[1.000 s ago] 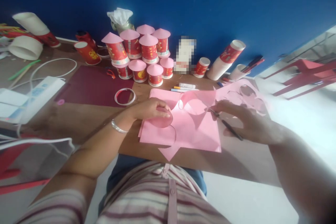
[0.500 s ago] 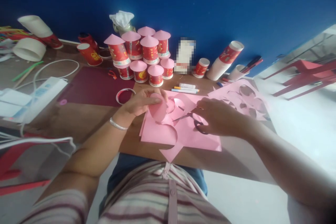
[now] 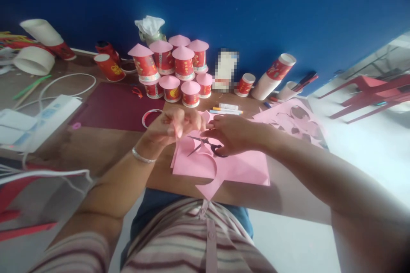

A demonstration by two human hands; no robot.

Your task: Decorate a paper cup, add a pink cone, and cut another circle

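Observation:
My left hand (image 3: 173, 126) is closed in a pinch on a pink paper disc (image 3: 177, 130), which shows nearly edge-on and is mostly hidden by the fingers. In my right hand (image 3: 232, 131) are dark-handled scissors (image 3: 205, 141), their blades spread apart and pointing left, just below the left hand. The fingertips of both hands come close together; whether they touch, I cannot tell. Beneath them lies a stack of pink paper (image 3: 243, 166) with a curved piece cut from its upper sheet. Pink cone roofs (image 3: 183, 52) cap several red paper cups (image 3: 184, 68) behind the hands.
Markers (image 3: 226, 111) lie beyond the paper. At right are cut pink scraps (image 3: 282, 115), stacked cups (image 3: 273, 76) and a pen cup (image 3: 288, 90). A tape roll (image 3: 144, 118) rests on a maroon sheet (image 3: 118, 106). A power strip (image 3: 53, 121) and white cables are at left.
My right hand has moved left with the scissors, up to my left hand. The pink disc has turned from face-on to nearly edge-on in my left hand.

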